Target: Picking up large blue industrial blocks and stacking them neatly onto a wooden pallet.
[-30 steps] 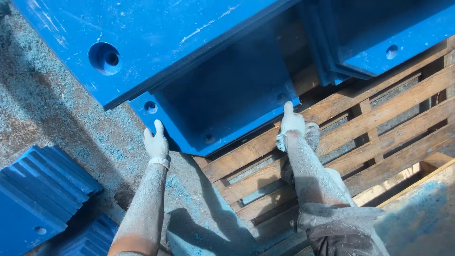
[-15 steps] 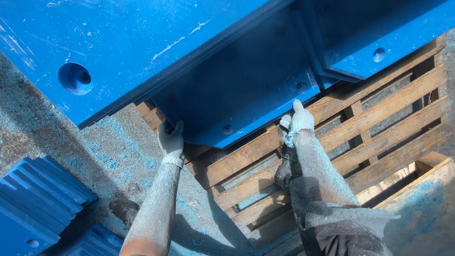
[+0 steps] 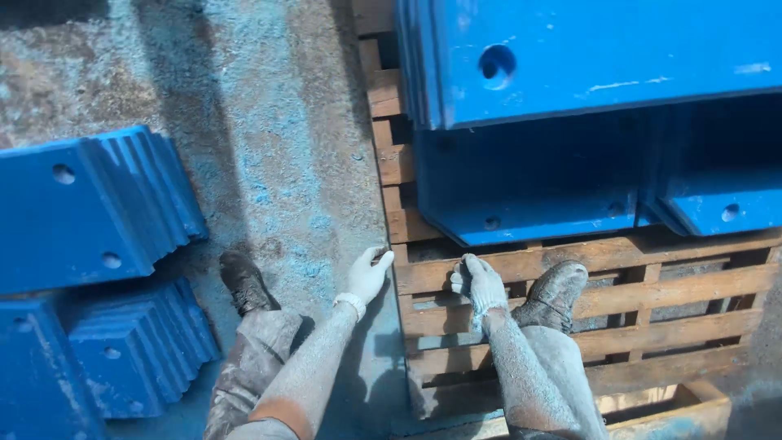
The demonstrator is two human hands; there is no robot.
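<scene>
Head view: both gloved hands open, empty; right hand (image 3: pixel 479 283) nearer blue steel plates (image 3: pixel 570 122) at one o'clock; left hand (image 3: pixel 366 275) beside wooden pallet (image 3: pixel 521 265).

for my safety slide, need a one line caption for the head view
Gloved left hand and right hand hang empty over a wooden pallet carrying blue steel parts.

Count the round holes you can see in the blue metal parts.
7. Big part on the pallet: one large, three small along its lower flanges. Left stacks on the floor: two in the upper, one in the lower. Others may be hidden.
</scene>
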